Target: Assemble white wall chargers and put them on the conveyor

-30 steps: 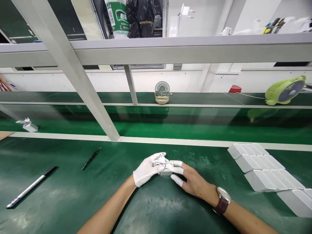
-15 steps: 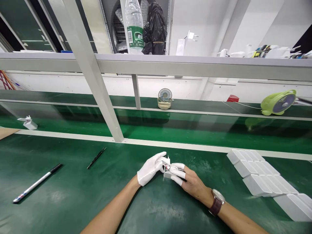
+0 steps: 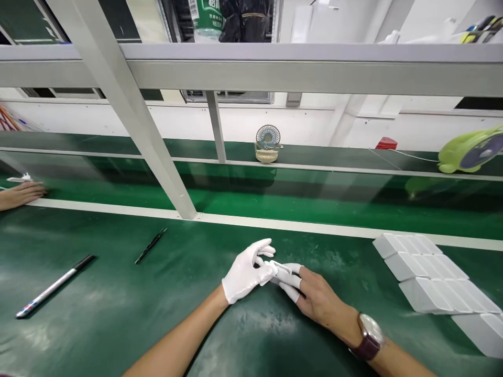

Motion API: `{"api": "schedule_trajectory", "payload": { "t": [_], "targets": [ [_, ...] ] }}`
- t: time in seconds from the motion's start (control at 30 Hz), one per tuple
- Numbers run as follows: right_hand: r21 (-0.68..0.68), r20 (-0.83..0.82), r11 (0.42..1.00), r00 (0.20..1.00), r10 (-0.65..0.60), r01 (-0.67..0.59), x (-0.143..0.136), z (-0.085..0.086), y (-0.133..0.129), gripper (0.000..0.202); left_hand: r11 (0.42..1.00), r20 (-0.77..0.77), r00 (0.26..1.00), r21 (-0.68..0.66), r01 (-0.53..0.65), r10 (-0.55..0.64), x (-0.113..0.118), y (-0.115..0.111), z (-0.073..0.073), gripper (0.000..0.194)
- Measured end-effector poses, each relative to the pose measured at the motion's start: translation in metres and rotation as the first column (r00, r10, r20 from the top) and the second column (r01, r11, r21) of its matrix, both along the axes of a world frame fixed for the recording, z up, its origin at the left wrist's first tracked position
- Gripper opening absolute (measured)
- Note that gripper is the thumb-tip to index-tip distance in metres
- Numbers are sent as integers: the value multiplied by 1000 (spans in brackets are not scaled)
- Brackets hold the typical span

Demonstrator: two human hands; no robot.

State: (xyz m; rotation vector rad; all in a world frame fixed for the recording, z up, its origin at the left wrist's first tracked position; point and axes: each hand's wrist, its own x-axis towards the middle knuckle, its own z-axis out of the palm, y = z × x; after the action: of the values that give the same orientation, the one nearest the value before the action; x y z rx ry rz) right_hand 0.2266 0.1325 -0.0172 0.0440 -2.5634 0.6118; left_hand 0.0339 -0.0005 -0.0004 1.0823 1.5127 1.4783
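My left hand (image 3: 248, 272), in a white glove, has its thumb and fingers closed on a small white plug adapter (image 3: 280, 268) above the green mat. My right hand (image 3: 310, 290), with white finger cots and a watch at the wrist, grips the same adapter from the right. A pale housing and a curved white part show between the fingers. The fingers cover most of it, and its wires and prongs cannot be made out now.
Rows of white housings (image 3: 432, 272) stand at the right. A marker (image 3: 55, 287) and a black tweezers-like tool (image 3: 151, 245) lie left. Behind the pale edge strip runs a green belt (image 3: 243, 196). A co-worker's hand (image 3: 23, 195) reaches in at far left. A slanted post (image 3: 133, 115) rises ahead.
The adapter has tilted between my hands, and the wires and plug part seen earlier are now covered. A co-worker's hand has come to the white piece at far left. My view has tipped down.
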Motion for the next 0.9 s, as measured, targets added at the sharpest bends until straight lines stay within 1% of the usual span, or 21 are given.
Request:
{"api": "schedule_trajectory", "payload": {
  "t": [0.07,0.17,0.27,0.37,0.47,0.57,0.67,0.83,0.9],
  "targets": [
    [23,-33,1000,999,-20,21,0,-4,-1,45,998,-42,999,-57,14,-17,4,0,-2,66],
    [36,-68,998,997,-45,47,1,-6,-1,46,995,-61,997,-98,31,-38,7,0,2,55],
    [-11,-102,995,989,-102,102,3,-8,0,49,989,-47,998,-143,26,-33,7,0,7,50],
    [-75,-164,988,975,-147,136,3,-8,1,54,985,-55,998,-169,25,-35,6,1,10,48],
    [-83,-122,992,987,-107,97,1,-4,2,49,982,-62,997,-184,39,-52,5,2,10,45],
    [-132,-79,990,996,-51,41,-1,0,4,41,978,-63,996,-202,48,-62,5,2,11,45],
    [-157,-69,987,997,-44,33,0,0,6,37,976,-49,996,-210,61,-72,5,3,12,45],
    [-128,-96,989,991,-91,78,5,-6,1,52,979,13,997,-187,82,-81,4,3,11,49],
    [-129,-108,988,990,-95,81,5,-7,-1,53,980,7,996,-181,86,-86,4,3,9,47]
  ]
}}
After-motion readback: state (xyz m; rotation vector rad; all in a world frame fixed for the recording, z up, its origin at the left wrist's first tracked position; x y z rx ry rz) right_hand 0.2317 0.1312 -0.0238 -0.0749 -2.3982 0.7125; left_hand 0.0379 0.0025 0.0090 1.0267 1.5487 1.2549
